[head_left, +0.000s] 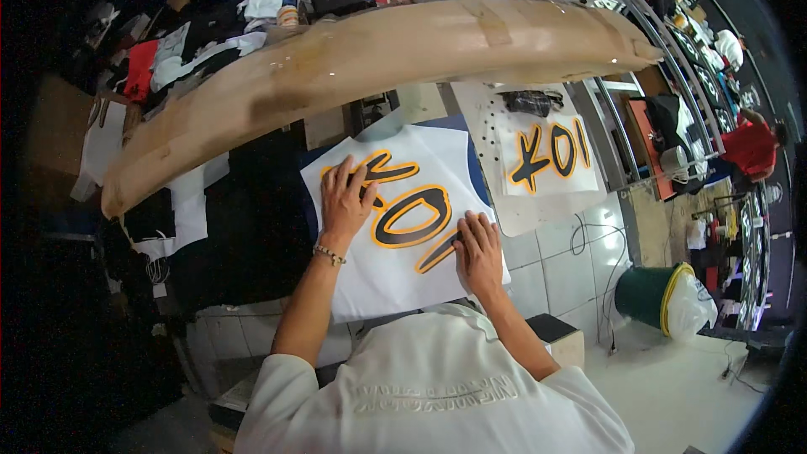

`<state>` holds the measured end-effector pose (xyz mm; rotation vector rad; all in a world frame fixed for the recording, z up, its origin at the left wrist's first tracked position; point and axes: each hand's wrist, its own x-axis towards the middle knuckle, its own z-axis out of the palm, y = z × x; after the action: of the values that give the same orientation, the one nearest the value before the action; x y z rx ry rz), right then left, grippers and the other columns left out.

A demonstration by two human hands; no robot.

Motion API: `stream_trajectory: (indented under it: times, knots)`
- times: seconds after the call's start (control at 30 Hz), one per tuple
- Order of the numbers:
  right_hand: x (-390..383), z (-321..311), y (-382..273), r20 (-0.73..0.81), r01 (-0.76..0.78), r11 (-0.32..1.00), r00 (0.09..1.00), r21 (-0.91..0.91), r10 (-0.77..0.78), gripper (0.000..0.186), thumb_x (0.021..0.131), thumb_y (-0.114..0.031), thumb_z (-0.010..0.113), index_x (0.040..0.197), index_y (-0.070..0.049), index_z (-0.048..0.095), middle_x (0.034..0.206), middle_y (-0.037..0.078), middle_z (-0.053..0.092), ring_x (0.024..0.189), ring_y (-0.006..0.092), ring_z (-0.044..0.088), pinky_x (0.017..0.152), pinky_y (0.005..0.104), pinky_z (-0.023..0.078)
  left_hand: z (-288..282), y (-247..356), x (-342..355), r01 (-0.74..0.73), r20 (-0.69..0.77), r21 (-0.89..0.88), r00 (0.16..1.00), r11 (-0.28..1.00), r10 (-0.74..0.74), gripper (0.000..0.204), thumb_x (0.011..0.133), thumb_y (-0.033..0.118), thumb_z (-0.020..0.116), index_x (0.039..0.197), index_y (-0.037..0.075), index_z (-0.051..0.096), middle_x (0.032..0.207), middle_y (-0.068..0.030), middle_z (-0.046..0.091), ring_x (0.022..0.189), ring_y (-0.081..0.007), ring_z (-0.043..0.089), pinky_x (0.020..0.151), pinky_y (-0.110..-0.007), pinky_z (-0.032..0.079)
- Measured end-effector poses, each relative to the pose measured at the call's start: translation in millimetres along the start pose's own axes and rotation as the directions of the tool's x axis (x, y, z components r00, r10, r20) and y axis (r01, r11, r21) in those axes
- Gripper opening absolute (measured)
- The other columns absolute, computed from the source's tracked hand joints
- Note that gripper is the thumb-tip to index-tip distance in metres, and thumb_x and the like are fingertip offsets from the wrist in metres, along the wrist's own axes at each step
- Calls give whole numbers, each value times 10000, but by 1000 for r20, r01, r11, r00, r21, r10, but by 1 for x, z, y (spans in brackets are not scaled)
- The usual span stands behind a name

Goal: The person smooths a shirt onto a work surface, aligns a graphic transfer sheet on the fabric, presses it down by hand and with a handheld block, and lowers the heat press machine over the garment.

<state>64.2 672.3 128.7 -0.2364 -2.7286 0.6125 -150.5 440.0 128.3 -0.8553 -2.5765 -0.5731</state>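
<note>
A white shirt-shaped fabric panel [378, 282] lies spread in front of me, with large black lettering [412, 217] edged in orange. Dark blue material [480, 151] shows beneath its edges. My left hand [346, 202] rests on the panel's left side, fingers spread over part of the lettering. Toward the panel's right edge, my right hand [479, 254] lies with its fingers stretched out beside the last stroke of the print. Neither hand holds anything. Both palms face down, so their undersides are hidden.
A long brown wrapped roll [378, 49] spans the far side. At right, a white printed piece [548, 154] lies on a pale board [514, 212]. Cables and a dark green bucket [646, 298] stand on the tiled floor. A person in red [750, 150] is far right.
</note>
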Motion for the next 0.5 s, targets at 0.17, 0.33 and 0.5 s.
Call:
stream_trajectory:
  times: [0.17, 0.33, 0.5]
  knots:
    - [-2, 4, 1, -19, 2, 1000, 1000, 20, -2, 445, 936, -126, 669, 1374, -56, 632, 1498, 140, 543, 1416, 395, 454, 1193, 548, 319, -2, 1, 0, -3, -11, -1, 1000, 1000, 3, 406, 934, 309, 714, 1222, 24, 698, 1446, -181, 544, 1262, -406, 511, 1089, -527, 419]
    - [-3, 2, 0, -56, -3, 999, 998, 37, 5, 423, 922, -103, 687, 1342, -54, 656, 1485, 145, 555, 1401, 405, 470, 1178, 544, 348, 0, 1, 0, -11, -26, -17, 1000, 1000, 11, 410, 924, 308, 725, 1223, 28, 701, 1431, -187, 559, 1250, -409, 519, 1082, -526, 423]
    - [-3, 3, 3, -111, 62, 993, 993, 101, -50, 373, 889, -134, 711, 1234, 6, 691, 1346, 196, 635, 1270, 417, 557, 1108, 536, 425, -2, -3, 3, -32, -21, -15, 999, 999, 32, 437, 910, 309, 746, 1240, 27, 702, 1431, -196, 568, 1232, -409, 539, 1068, -518, 429]
